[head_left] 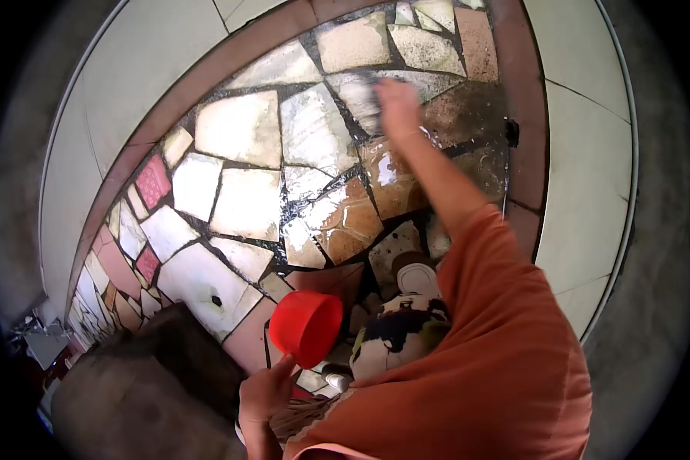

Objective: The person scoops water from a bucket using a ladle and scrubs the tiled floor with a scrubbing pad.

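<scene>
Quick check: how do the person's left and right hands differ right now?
The left hand is low in view, near the body; the right hand is stretched far out over the stone paving.
The left hand grips the handle of a red scoop; whatever the right hand may hold is too blurred to tell.
The left hand looks fairly sharp, the right hand smeared.
Both are bare.

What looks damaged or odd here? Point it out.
A dark mark, possibly a hole, in the large white tile left of the red scoop, and a black patch, perhaps a chip, in the brown border right of the right hand; both break otherwise plain surfaces. Water also wets brown tiles.
</scene>
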The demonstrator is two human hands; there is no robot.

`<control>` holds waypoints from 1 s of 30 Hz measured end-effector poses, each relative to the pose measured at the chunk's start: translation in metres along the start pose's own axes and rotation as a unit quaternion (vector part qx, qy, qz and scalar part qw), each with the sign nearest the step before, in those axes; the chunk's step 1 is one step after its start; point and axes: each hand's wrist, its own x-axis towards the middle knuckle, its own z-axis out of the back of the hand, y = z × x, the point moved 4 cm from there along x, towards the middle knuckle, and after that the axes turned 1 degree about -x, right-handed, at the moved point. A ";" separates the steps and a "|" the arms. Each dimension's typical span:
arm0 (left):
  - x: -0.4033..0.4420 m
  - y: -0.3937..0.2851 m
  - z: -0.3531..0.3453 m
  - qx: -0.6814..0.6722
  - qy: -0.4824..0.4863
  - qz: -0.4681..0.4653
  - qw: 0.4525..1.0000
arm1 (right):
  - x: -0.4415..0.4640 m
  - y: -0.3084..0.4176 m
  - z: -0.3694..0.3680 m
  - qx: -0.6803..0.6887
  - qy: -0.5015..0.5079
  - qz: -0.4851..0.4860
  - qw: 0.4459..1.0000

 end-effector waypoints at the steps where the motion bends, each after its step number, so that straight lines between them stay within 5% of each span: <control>1: -0.009 0.000 -0.001 0.001 -0.004 -0.002 1.000 | 0.013 -0.048 0.039 -0.095 -0.014 -0.039 0.995; 3: -0.017 0.000 -0.002 -0.024 -0.015 0.035 0.999 | 0.022 -0.073 0.099 -0.194 0.041 -0.087 0.976; 6: -0.017 -0.013 -0.006 -0.024 -0.017 0.075 0.997 | 0.047 0.005 0.055 -0.083 -0.014 0.056 0.995; 7: -0.014 -0.021 -0.003 -0.014 -0.014 0.084 0.996 | 0.060 0.052 0.034 0.083 0.106 -0.069 0.988; 8: -0.012 -0.033 0.006 -0.010 -0.013 0.086 0.996 | 0.065 0.085 -0.003 0.030 0.059 0.101 0.993; 9: -0.007 -0.044 0.014 0.010 0.019 0.096 0.995 | 0.073 0.122 -0.040 -0.013 0.123 0.102 0.987; 10: -0.003 -0.056 0.021 0.030 0.052 0.105 0.993 | 0.075 0.144 -0.071 0.032 0.024 0.151 0.988; 11: -0.001 -0.061 0.026 0.034 0.072 0.112 0.990 | 0.080 0.150 -0.097 0.040 0.136 0.140 0.980; 13: -0.002 -0.064 0.031 0.012 0.084 0.123 0.989 | 0.095 0.136 -0.094 0.011 0.168 0.114 0.979; 15: -0.009 -0.063 0.035 -0.023 0.079 0.129 0.988 | 0.093 0.068 -0.064 -0.017 0.044 0.107 0.993; 17: -0.020 -0.061 0.038 -0.056 0.067 0.133 0.987 | 0.098 -0.026 0.002 -0.015 -0.027 -0.039 0.999; 18: -0.027 -0.061 0.042 -0.070 0.064 0.135 0.986 | 0.098 -0.056 0.055 0.018 -0.008 -0.208 0.978; 19: -0.032 -0.062 0.044 -0.085 0.061 0.135 0.985 | 0.090 -0.112 0.060 -0.121 -0.058 -0.130 0.982; 20: -0.036 -0.064 0.048 -0.100 0.056 0.136 0.984 | 0.088 -0.165 0.048 -0.128 0.024 -0.183 0.974; 21: -0.038 -0.063 0.051 -0.113 0.052 0.136 0.983 | 0.080 -0.156 0.068 -0.140 0.018 -0.196 0.970; 23: -0.026 -0.058 0.044 -0.142 0.035 0.131 0.981 | 0.114 -0.077 0.092 -0.101 -0.094 -0.013 0.990; 26: -0.009 -0.045 0.031 -0.177 0.017 0.160 0.971 | 0.149 -0.023 0.014 -0.024 -0.030 0.021 0.999; 30: 0.006 -0.084 0.065 -0.043 0.067 0.154 0.985 | 0.140 -0.041 0.007 -0.039 -0.040 0.032 0.998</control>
